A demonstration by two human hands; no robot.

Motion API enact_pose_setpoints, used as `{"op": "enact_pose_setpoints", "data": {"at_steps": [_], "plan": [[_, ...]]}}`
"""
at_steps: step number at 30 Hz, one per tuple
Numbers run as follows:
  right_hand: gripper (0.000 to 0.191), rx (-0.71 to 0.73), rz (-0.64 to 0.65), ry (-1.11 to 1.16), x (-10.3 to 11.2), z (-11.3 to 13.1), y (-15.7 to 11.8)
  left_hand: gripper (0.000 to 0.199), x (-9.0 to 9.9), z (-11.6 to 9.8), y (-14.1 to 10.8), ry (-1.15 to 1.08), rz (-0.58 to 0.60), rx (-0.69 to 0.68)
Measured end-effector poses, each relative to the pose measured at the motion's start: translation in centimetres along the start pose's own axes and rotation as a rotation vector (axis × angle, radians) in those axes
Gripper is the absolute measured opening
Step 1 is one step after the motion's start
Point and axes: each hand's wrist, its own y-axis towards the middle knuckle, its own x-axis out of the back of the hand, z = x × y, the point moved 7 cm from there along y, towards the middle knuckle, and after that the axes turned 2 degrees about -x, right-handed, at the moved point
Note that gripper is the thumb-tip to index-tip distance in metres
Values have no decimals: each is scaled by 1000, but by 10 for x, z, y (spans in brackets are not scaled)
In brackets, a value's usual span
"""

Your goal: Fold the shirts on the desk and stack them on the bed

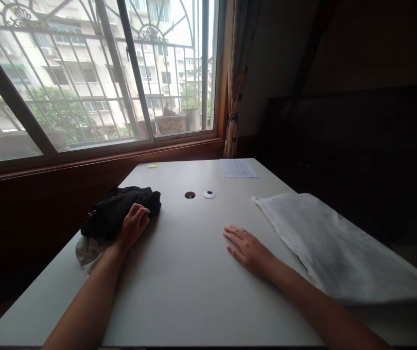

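bare forearms point(88, 301) fill the bottom of the frame, one slanting up from the lower left, the other from the lower right, and between them runs the white table point(179, 287). up at the left of centre, the left hand point(134, 226) is right on the edge of the black cloth point(115, 209)! its fingers are curled, but whether they pinch fabric or merely rest against it, i cannot tell. that black cloth sits bunched at the left of the frame, with some pale cloth point(90, 250) poking out below it. over to the right of centre, the right hand point(247, 248) lies palm down on the table, fingers loosely straight, nothing in its grasp. just beside it, the white cloth point(339, 248) spreads across the right side of the frame. centre of the picture: a hole point(190, 195) in the tabletop, a round white cover point(209, 194) next to it, and a sheet of paper point(239, 168) further up. the step in hand looks like handling the black cloth, left hand first; a move from here would call for a sure hold on its edge, with the free right hand available to help.
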Motion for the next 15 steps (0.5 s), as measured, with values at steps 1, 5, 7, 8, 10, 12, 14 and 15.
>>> {"op": "enact_pose_setpoints", "data": {"at_steps": [1,5,7,8,10,12,14,15], "plan": [[51,2,-1,-2,0,0,0,12,-4,-15,1,-46,23,-63],[51,-2,-2,-12,-3,-3,0,16,-15,-86,-1,-236,134,-331],[55,-20,-16,-7,-5,-6,-1,16,-18,-120,-4,-262,192,-427],[59,-28,-34,2,-5,-7,-2,17,-19,-135,-6,-262,210,-475],[72,-22,-99,24,-1,-7,-3,17,-20,-165,-11,-269,242,-584],[86,16,-182,40,4,-4,-5,15,-21,-190,-16,-297,272,-679],[94,70,-259,41,11,3,-5,12,-23,-208,-20,-332,345,-721],[93,100,-285,33,13,7,-4,10,-24,-214,-21,-342,388,-722]]}}
